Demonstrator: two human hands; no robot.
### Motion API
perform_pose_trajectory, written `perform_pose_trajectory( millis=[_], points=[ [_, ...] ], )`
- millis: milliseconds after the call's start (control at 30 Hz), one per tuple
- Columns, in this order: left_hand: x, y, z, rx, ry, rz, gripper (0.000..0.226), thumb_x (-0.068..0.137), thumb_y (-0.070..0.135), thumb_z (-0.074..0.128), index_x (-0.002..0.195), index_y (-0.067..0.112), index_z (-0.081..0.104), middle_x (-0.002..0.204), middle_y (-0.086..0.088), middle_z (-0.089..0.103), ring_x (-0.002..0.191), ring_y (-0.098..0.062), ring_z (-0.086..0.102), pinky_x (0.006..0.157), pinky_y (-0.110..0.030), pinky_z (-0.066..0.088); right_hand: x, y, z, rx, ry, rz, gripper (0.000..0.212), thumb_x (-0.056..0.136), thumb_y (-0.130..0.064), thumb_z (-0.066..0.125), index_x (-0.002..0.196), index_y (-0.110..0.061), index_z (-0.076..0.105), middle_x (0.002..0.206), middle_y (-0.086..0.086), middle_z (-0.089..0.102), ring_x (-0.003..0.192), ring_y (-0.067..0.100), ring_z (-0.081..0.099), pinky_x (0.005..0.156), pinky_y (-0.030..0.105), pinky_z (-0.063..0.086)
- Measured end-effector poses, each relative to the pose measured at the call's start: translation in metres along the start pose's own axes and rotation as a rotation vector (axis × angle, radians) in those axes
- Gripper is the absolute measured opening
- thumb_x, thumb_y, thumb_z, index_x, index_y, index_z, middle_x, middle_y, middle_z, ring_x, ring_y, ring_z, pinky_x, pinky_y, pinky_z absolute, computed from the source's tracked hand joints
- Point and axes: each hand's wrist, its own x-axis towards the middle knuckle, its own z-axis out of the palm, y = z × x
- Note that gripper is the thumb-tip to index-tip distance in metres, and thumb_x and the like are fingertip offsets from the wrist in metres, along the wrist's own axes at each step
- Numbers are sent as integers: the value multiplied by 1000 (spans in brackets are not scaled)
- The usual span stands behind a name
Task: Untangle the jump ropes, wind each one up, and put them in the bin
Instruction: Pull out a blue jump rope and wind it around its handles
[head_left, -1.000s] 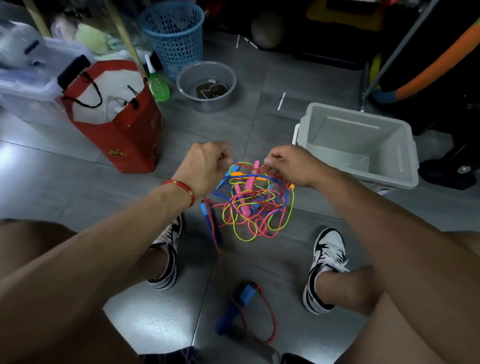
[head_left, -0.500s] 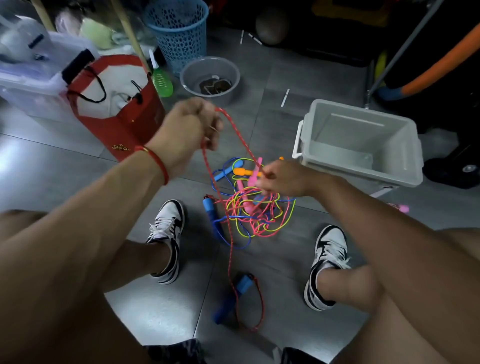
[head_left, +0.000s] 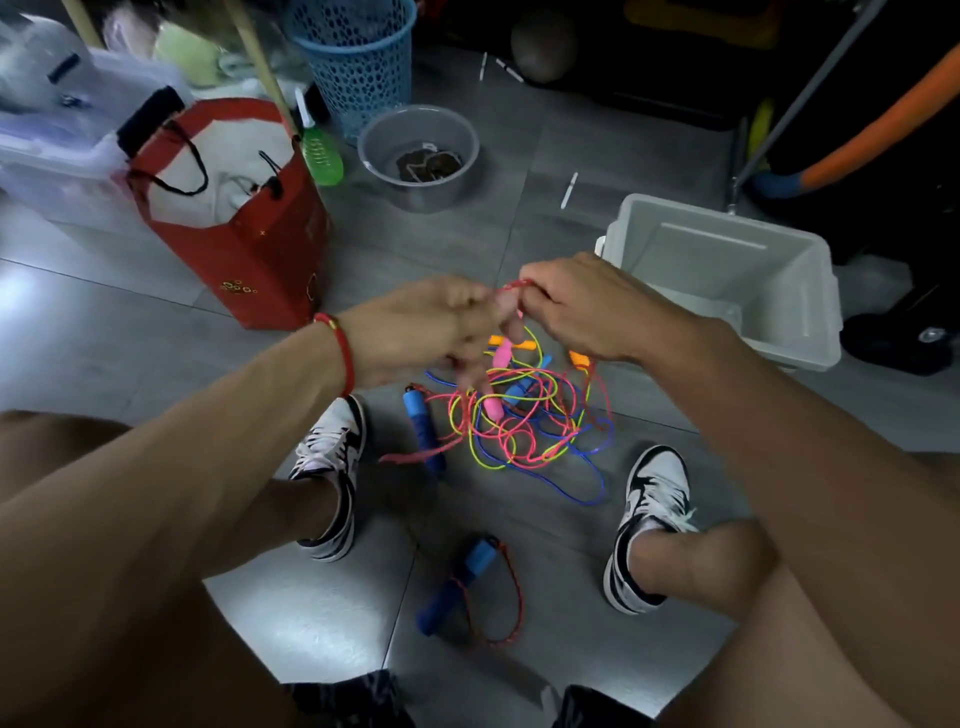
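Left hand and right hand both pinch the red rope above the tangle, likely drawing it free. Bin beside tangle, ready.

There is 1 view, from a camera worn on the person's head, looking forward and steeply down at the grey tiled floor. It sits close above the outstretched forearms, which enter from 7 and 5 o'clock and fill the lower half of the frame. The wide-angle lens bends straight lines near the edges. The left hand and right hand meet just above centre. Both shoes lie below them, and the grey bin sits at 2 o'clock.
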Motion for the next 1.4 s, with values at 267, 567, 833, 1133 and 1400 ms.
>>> perform_pose_trajectory(
  millis=[267, 567, 833, 1133, 1400],
  points=[
    [-13, -15, -75, 689, 77, -510, 20, 98, 4, 47, 87, 6, 64, 71, -14, 69, 49, -20, 67, 50, -26, 51, -26, 65, -14, -5, -269, 340, 34, 106, -34, 44, 89, -13, 65, 88, 12, 68, 90, 30, 64, 71, 31, 39],
    [-3, 3, 3, 203, -91, -107, 61, 88, 44, 72, 138, 15, 51, 118, -2, 71, 114, -18, 66, 111, -45, 41, -17, -8, -13, 41, 19, 4, 35, 102, -43, 44, 77, -20, 51, 63, -3, 51, 67, 24, 52, 61, 38, 38],
    [-2, -46, -117, 426, 634, -245, 32, 93, 22, 52, 68, 18, 71, 61, -5, 66, 57, -22, 62, 68, -30, 52, -34, 73, 5, -30, -245, 313, 25, 104, -35, 47, 87, -21, 59, 89, 0, 62, 92, 27, 58, 72, 32, 37],
    [4, -23, 9, 258, 33, 6, 49, 94, 27, 68, 138, 15, 51, 117, -9, 70, 113, -18, 65, 99, -34, 51, -25, 8, -4, 200, 78, -8, 19, 99, -38, 58, 86, -29, 67, 59, -8, 53, 57, 1, 51, 55, 19, 34],
    [4, 2, -41, 140, 828, 242, 33, 105, 23, 43, 78, 20, 61, 45, 8, 56, 57, -22, 65, 55, -28, 45, -19, 74, 24, -24, -200, 353, 26, 101, -42, 45, 83, -31, 60, 95, -4, 62, 107, 28, 59, 95, 44, 44]
  ],
)
